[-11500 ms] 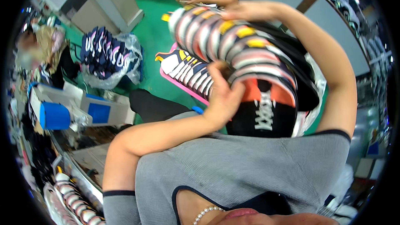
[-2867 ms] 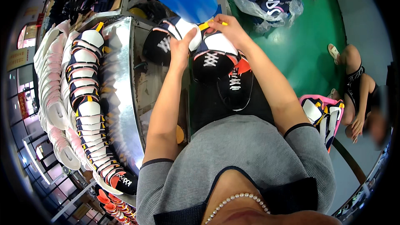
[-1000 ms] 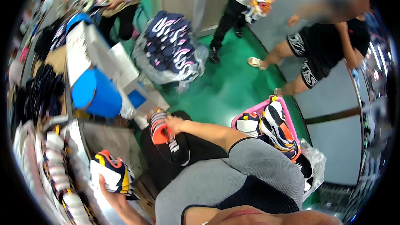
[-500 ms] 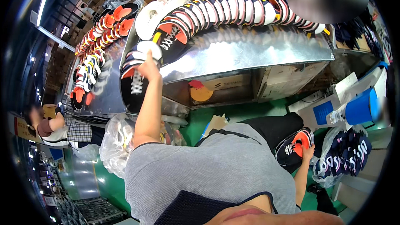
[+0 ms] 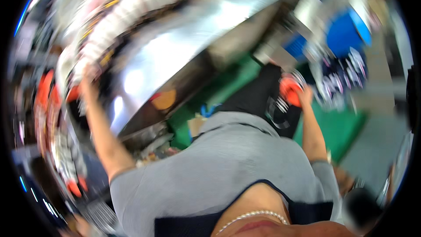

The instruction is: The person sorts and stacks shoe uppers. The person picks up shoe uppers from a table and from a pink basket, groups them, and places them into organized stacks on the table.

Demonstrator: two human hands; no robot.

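Observation:
My right hand (image 5: 306,95) grips a black shoe (image 5: 280,113) by its heel end, where the orange lining shows. White laces run across its front, and it is held over my black-trousered leg. On the left, my arm is stretched out to the near end of a long curved row of nested shoes (image 5: 131,15) on a metal table. My left hand (image 5: 89,73) touches or hovers at the shoes there. Its fingers are smeared by motion. Just below it, orange linings and dark uppers of shoes (image 5: 75,101) show.
The shiny metal table (image 5: 162,46) has open shelving beneath. More orange-lined shoes (image 5: 46,101) stand in rows at the far left. To the right are a blue bin (image 5: 346,33) and a bag of dark shoes (image 5: 344,77). The floor (image 5: 337,127) is green.
The whole view has swung round and blurred. My left hand, earlier on a shoe stack apart from the curved row, is now at the row's end. My right hand keeps its shoe.

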